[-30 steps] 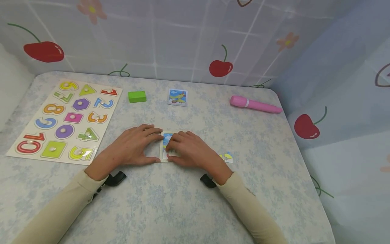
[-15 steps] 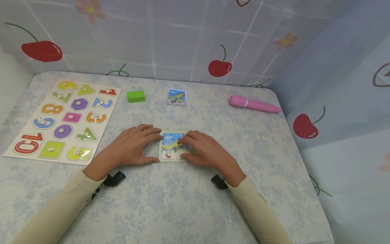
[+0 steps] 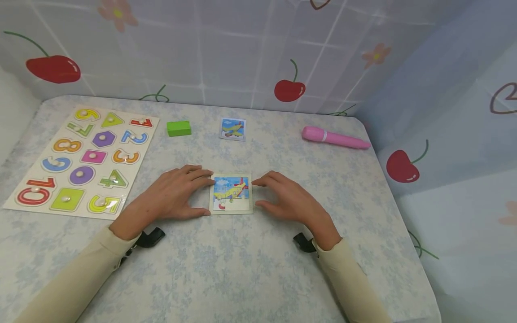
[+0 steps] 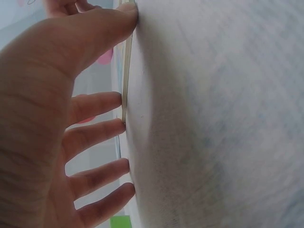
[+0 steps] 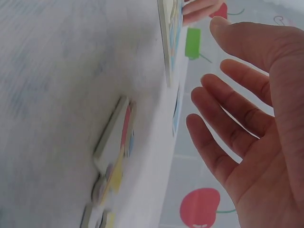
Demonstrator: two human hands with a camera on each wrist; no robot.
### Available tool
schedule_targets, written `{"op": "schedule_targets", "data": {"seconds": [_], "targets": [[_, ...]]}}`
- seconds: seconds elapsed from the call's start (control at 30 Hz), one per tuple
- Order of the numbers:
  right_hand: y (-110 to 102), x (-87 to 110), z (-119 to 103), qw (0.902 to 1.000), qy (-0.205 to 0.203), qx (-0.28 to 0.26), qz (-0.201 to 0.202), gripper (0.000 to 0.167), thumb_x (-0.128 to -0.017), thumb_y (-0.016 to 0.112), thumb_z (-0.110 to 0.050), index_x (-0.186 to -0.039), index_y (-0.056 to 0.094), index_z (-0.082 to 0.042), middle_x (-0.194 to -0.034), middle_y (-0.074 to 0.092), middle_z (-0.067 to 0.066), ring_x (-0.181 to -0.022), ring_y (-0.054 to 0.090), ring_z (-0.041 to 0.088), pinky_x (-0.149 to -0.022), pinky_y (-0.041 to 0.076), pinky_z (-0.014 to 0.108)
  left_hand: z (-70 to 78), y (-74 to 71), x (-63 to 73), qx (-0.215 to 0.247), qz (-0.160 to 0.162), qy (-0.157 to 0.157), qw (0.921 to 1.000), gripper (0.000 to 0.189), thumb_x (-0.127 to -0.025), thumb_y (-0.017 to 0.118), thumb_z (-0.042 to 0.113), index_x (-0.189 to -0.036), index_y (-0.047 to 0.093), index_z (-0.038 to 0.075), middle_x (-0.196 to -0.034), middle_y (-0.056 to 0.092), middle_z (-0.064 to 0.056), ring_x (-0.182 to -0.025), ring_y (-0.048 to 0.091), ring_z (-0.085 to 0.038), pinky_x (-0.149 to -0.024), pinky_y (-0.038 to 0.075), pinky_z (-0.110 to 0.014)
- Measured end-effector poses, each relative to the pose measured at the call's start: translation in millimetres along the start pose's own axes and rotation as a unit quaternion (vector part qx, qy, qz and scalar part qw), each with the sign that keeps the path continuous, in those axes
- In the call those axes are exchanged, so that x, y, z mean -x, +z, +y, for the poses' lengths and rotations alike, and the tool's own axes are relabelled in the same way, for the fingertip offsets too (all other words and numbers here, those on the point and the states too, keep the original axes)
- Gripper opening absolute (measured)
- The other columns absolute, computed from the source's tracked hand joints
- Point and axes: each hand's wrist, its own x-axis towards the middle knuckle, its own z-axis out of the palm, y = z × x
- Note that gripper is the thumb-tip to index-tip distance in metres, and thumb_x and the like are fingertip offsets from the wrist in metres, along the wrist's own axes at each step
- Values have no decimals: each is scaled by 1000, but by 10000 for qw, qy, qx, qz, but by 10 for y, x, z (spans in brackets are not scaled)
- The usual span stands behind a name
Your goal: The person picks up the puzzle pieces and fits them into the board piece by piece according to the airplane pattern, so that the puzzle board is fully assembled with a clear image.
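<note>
A small square jigsaw board (image 3: 238, 205) lies flat on the table, showing a yellow airplane on blue sky. Part of its bottom row is bare cream backing. My left hand (image 3: 175, 195) rests along the board's left side, thumb at the lower corner and fingertips (image 4: 119, 99) against the edge. Just off the opposite side is my right hand (image 3: 288, 198), fingers loosely bent and holding nothing. Loose jigsaw pieces (image 5: 114, 142) lie on the table in the right wrist view; the right hand hides them from the head view.
A picture card (image 3: 233, 129) with the same airplane lies behind the board. Beside it is a green block (image 3: 179, 128). A pink pen-like stick (image 3: 337, 138) lies at the back right. On the left is a peg board (image 3: 90, 168) with numbers and shapes.
My right hand has drawn back rightward from over the jigsaw to beyond its right edge, uncovering the airplane picture. My left hand has stayed at the left edge.
</note>
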Motion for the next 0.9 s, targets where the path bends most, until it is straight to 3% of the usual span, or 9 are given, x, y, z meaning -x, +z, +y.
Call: {"op": "schedule_targets", "data": {"seconds": [0.6,0.9], "targets": [[-87,400,226,9983,517,131,247,52,-90,91,-32,-135,72,-15,-125,72,1,-115,69,20,-94,59,45,20,-13,4,21,13,-63,10000,80,-83,86,64,-144,69,15,-156,59,-7,-146,50,-37,-107,51,-60],[-58,554,295,9968,691,321,259,50,-88,91,-26,-134,73,-17,-123,73,-1,-112,69,18,-93,59,44,13,-13,4,46,-34,-107,9999,82,-83,86,66,-146,68,16,-158,58,-7,-147,49,-37,-106,51,-60]]}}
